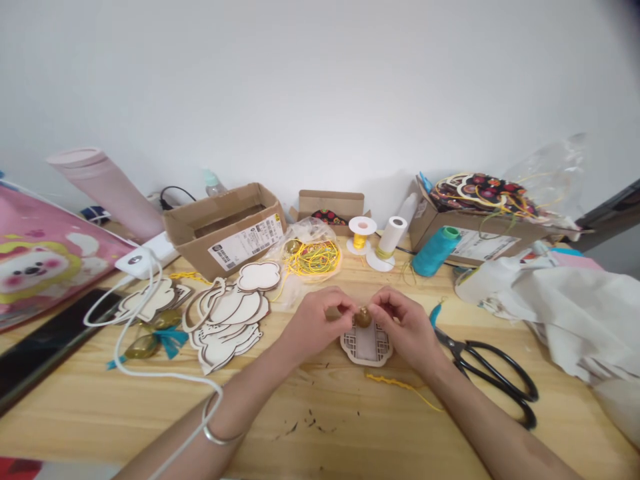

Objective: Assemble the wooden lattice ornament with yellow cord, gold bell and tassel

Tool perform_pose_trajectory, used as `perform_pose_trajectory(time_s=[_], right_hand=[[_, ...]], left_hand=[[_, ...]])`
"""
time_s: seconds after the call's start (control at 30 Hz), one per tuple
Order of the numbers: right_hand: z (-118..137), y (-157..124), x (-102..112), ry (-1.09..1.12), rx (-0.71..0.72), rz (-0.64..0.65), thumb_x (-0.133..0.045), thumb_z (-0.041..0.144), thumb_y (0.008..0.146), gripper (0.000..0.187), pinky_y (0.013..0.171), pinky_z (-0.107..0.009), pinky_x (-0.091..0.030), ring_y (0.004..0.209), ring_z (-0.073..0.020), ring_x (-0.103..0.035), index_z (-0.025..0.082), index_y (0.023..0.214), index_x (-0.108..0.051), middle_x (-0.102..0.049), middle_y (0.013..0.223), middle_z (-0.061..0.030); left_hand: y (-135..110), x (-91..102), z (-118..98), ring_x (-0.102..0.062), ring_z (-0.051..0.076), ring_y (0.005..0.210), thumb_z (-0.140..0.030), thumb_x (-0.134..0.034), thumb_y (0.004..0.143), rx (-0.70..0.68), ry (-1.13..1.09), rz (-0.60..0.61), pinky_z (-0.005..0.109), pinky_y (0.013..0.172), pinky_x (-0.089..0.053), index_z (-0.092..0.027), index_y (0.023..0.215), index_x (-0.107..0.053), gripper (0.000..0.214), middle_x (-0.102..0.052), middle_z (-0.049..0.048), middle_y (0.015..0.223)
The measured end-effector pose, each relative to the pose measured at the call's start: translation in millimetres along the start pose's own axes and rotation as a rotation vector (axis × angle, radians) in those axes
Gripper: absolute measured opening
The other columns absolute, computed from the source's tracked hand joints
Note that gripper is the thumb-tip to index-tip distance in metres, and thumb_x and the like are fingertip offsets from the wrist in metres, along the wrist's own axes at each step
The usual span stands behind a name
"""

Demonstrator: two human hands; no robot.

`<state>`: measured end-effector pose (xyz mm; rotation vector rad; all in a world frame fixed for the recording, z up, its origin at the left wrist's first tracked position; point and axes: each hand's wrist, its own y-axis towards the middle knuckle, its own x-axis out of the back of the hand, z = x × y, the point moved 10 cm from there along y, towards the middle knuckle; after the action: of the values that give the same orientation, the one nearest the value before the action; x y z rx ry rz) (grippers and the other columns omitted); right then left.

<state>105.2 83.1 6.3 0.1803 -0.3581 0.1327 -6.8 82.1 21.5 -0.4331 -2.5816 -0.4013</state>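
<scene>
Between the pinched fingertips of my left hand [327,315] and my right hand [403,320] is a small brownish-gold bead [363,317], gripped from both sides. Whether a thread runs from it cannot be made out. Just beneath, a wooden lattice plaque [367,357] with a scalloped edge lies on the table, partly covered by my hands. A braided yellow cord [397,382] rests on the wood below my right hand. Black-handled scissors [487,373] lie to the right of my right forearm, and a silver bangle [220,437] circles my left wrist.
Left of my hands lie white wooden cutouts [230,320] and a white cable [165,373] crossing my left forearm. Behind stand cardboard boxes [227,230], a bag of yellow cord [313,257], a yellow thread spool [361,237] and a teal thread cone [436,252]. White cloth [565,313] heaps at right.
</scene>
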Motion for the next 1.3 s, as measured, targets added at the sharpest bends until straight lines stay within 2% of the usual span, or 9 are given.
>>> perform_pose_trajectory(time_s=[0.13,0.33,0.47,0.57,0.63,0.77,0.87,1.17,1.3], right_hand=[[4,1,1,-0.005,0.025,-0.010,-0.051,0.029,0.076,0.017,0.048,-0.022,-0.036,0.053,-0.0100,-0.043,0.016,0.066,-0.054,-0.048,0.061,0.0008],[4,0,-6,-0.096,0.084,0.051,-0.050,0.028,0.079,0.018,0.050,-0.021,-0.036,0.056,-0.0103,-0.045,0.016,0.068,-0.058,-0.050,0.063,0.0001],[15,-1,-7,-0.126,0.214,0.057,-0.048,0.021,0.080,0.013,0.061,-0.025,-0.042,0.070,-0.0140,-0.052,0.018,0.080,-0.061,-0.055,0.075,-0.0033],[19,-2,-10,-0.216,0.310,0.050,-0.056,0.018,0.074,0.016,0.072,-0.031,-0.044,0.084,-0.0178,-0.053,0.020,0.089,-0.060,-0.058,0.086,-0.0052],[20,-2,-10,-0.283,0.359,0.020,-0.060,0.021,0.072,0.018,0.073,-0.033,-0.044,0.083,-0.0185,-0.053,0.020,0.090,-0.061,-0.059,0.085,-0.0052],[23,-3,-7,-0.339,0.431,-0.049,-0.058,0.021,0.075,0.007,0.070,-0.031,-0.043,0.078,-0.0167,-0.052,0.020,0.078,-0.064,-0.059,0.079,-0.0046],[28,-5,-3,-0.357,0.459,-0.080,-0.057,0.018,0.074,0.006,0.070,-0.031,-0.043,0.078,-0.0164,-0.052,0.018,0.070,-0.062,-0.058,0.077,-0.0046],[34,-8,-4,-0.363,0.465,-0.051,-0.055,0.016,0.074,0.006,0.068,-0.030,-0.043,0.076,-0.0157,-0.052,0.018,0.071,-0.061,-0.056,0.077,-0.0044],[36,-9,-5,-0.337,0.481,-0.031,-0.056,0.015,0.074,0.007,0.067,-0.029,-0.044,0.075,-0.0152,-0.052,0.018,0.071,-0.060,-0.057,0.076,-0.0041]], left_hand=[[-1,-0.1,1,-0.055,0.014,0.081,-0.016,-0.056,0.069,0.020,-0.034,-0.027,0.025,0.077,-0.042,-0.017,0.096,-0.058,0.028,-0.061,0.0029,0.089],[1,-9.1,5,-0.057,0.013,0.076,-0.023,-0.055,0.073,0.060,-0.098,0.079,0.024,0.070,-0.044,-0.017,0.082,-0.064,0.013,-0.063,0.0021,0.082],[1,-3.6,23,-0.058,0.013,0.072,-0.024,-0.058,0.072,0.157,-0.234,0.019,0.024,0.068,-0.046,-0.016,0.080,-0.063,0.013,-0.064,0.0015,0.078],[0,-4.9,33,-0.059,0.013,0.070,-0.024,-0.059,0.071,0.226,-0.335,-0.001,0.024,0.067,-0.047,-0.015,0.079,-0.062,0.013,-0.065,0.0018,0.076],[0,-7.7,34,-0.059,0.013,0.070,-0.024,-0.060,0.070,0.243,-0.364,0.011,0.024,0.066,-0.047,-0.014,0.078,-0.062,0.013,-0.065,0.0017,0.076],[1,-8.5,34,-0.058,0.012,0.066,-0.024,-0.061,0.067,0.238,-0.343,0.014,0.024,0.064,-0.046,-0.014,0.074,-0.061,0.012,-0.064,0.0007,0.071],[2,-7.3,34,-0.056,0.012,0.064,-0.024,-0.062,0.067,0.228,-0.320,0.007,0.023,0.062,-0.045,-0.014,0.072,-0.061,0.012,-0.062,0.0005,0.069],[4,-0.8,29,-0.055,0.012,0.067,-0.022,-0.059,0.069,0.223,-0.331,-0.011,0.023,0.064,-0.044,-0.013,0.067,-0.064,0.010,-0.063,0.0023,0.070],[5,2.9,25,-0.055,0.012,0.065,-0.019,-0.058,0.069,0.156,-0.285,-0.015,0.023,0.063,-0.043,-0.014,0.064,-0.064,0.010,-0.062,0.0020,0.067]])
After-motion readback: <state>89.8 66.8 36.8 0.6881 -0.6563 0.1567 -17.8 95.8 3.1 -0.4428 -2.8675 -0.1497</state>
